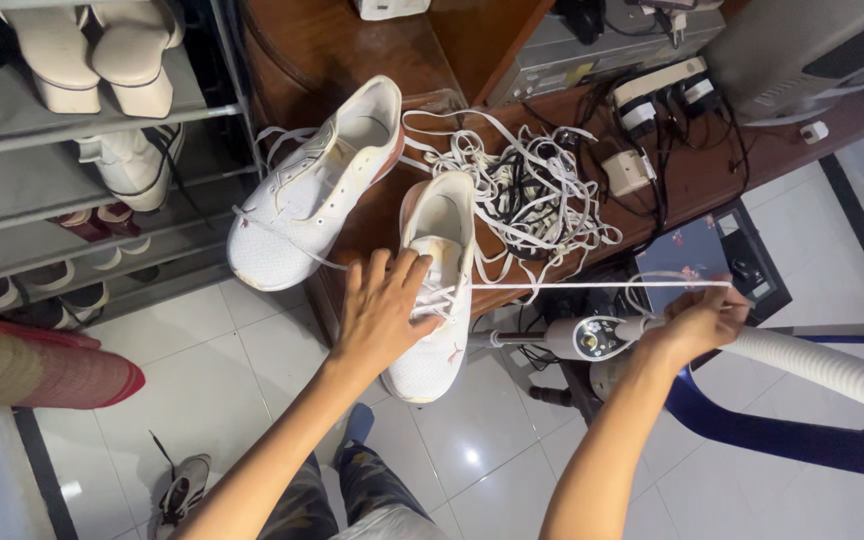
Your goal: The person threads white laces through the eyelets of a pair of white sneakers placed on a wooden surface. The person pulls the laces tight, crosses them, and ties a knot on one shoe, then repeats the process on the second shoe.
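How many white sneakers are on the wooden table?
2. One white sneaker lies at the table's left edge; the other sits beside it under the left hand. More may be hidden.

1. A dark brown wooden table [712, 175] runs across the upper middle of the view.
2. Left of the table stands a grey metal shoe rack [72, 190] (pale shoes on its shelves).
3. Below the table lies a glossy white tiled floor [252, 350], catching small spots of light.
4. Low and far left of the table, a red rolled mat [32, 365] rests.
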